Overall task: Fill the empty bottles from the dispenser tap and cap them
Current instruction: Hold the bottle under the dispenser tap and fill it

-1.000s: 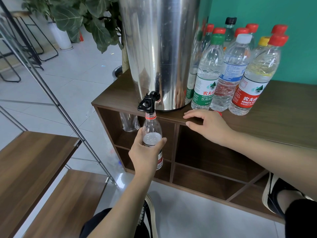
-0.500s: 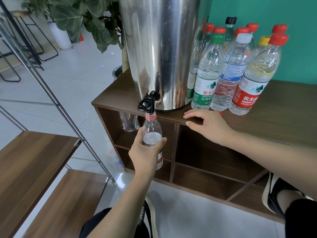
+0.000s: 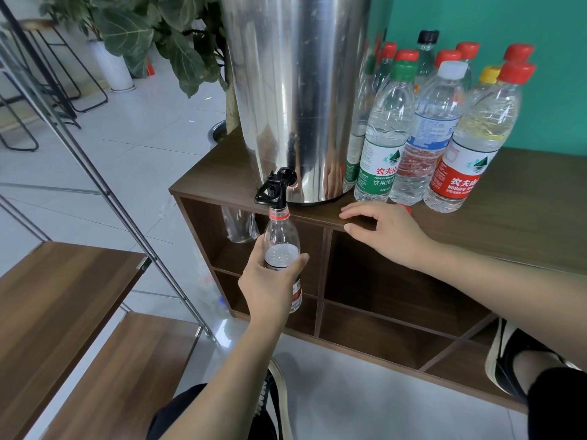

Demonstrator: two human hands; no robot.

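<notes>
Under black tap (image 3: 275, 187), left hand (image 3: 271, 282) gripping uncapped bottle (image 3: 282, 246), mouth touching spout. Right hand (image 3: 386, 231) resting relaxed on desk (image 3: 524, 217) edge, red cap (image 3: 404, 208) under fingers.

I was looking at what read as an office lounge or café-style break area rather than a home. A tall steel drinks dispenser (image 3: 295, 90) stood on a low wooden cubby shelf (image 3: 524, 198) against a teal wall (image 3: 495, 20), beside a crowd of capped water bottles (image 3: 444, 122). Pale floor tiles (image 3: 127, 147) ran back to black metal bar stools (image 3: 63, 68) and a big leafy plant (image 3: 165, 36) in a white pot, and wooden steps (image 3: 54, 296) on a metal frame sat to my left.
</notes>
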